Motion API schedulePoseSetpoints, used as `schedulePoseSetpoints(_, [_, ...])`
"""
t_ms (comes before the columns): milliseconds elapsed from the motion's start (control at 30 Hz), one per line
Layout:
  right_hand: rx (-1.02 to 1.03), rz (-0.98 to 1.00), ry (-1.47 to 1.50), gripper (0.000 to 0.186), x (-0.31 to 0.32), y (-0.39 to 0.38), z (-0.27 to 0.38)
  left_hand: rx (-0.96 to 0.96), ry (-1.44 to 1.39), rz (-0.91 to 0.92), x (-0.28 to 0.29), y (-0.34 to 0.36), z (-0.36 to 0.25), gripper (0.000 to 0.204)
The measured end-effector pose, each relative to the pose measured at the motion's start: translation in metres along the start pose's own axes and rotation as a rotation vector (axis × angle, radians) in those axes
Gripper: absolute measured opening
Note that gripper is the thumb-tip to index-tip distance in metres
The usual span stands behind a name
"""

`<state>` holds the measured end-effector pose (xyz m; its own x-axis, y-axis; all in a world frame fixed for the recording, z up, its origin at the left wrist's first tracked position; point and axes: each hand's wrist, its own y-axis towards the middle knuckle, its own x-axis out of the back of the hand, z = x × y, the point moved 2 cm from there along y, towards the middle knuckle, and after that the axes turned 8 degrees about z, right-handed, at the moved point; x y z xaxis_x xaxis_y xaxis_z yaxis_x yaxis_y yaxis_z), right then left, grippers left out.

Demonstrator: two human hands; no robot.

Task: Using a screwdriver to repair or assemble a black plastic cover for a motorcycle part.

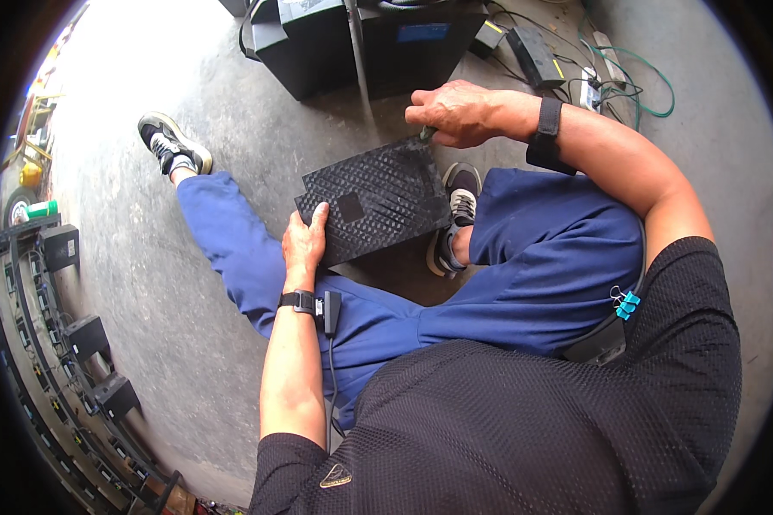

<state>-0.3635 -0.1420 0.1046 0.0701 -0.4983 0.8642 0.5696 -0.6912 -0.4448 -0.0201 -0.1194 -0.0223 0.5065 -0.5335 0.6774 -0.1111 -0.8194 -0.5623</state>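
Note:
A black rectangular block (378, 202) with a ridged, textured face is tilted between my legs. At its left edge my left hand (305, 240) grips it, the thumb lying on the textured face. A small dark square patch (350, 208) shows on that face near the thumb. My right hand (455, 113) is closed just above the block's far right corner. Something small and dark green pokes out below its fingers, too hidden to name. Whether that small thing touches the block, I cannot tell.
A large black bin-like container (369, 51) stands ahead, with a grey pole (358, 60) in front. Black power adapters (534, 58), a white power strip (590, 90) and a green cable (661, 112) lie at far right. A rack with black boxes (86, 336) runs along the left.

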Motion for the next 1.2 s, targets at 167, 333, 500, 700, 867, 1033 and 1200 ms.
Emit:
schedulePoseSetpoints(167, [-0.022,0.091,0.001,0.025,0.000,0.005,0.001,-0.005,0.011,-0.002,-0.001,0.001,0.001,0.080])
schedulePoseSetpoints(333, [0.022,-0.028,0.032,0.028,0.002,-0.002,-0.001,0.003,-0.006,0.010,0.000,-0.001,-0.004,0.079])
schedulePoseSetpoints(500, [-0.062,0.071,0.025,0.022,0.005,0.003,0.007,-0.001,-0.007,-0.008,-0.001,-0.001,0.002,0.079])
schedulePoseSetpoints(700, [-0.003,0.016,0.015,0.017,-0.001,0.002,0.001,-0.001,-0.001,0.008,0.000,-0.001,-0.002,0.080])
schedulePoseSetpoints(867, [-0.056,0.018,0.060,0.013,-0.003,0.005,-0.007,-0.009,0.018,-0.046,-0.003,0.000,0.000,0.080])
schedulePoseSetpoints(1033, [0.044,-0.024,-0.026,0.012,-0.005,0.004,0.004,0.005,0.006,-0.010,0.001,-0.002,-0.003,0.079])
schedulePoseSetpoints(1200, [0.094,-0.010,-0.112,0.015,-0.006,0.010,0.008,-0.004,-0.011,-0.005,0.000,-0.002,-0.003,0.078])
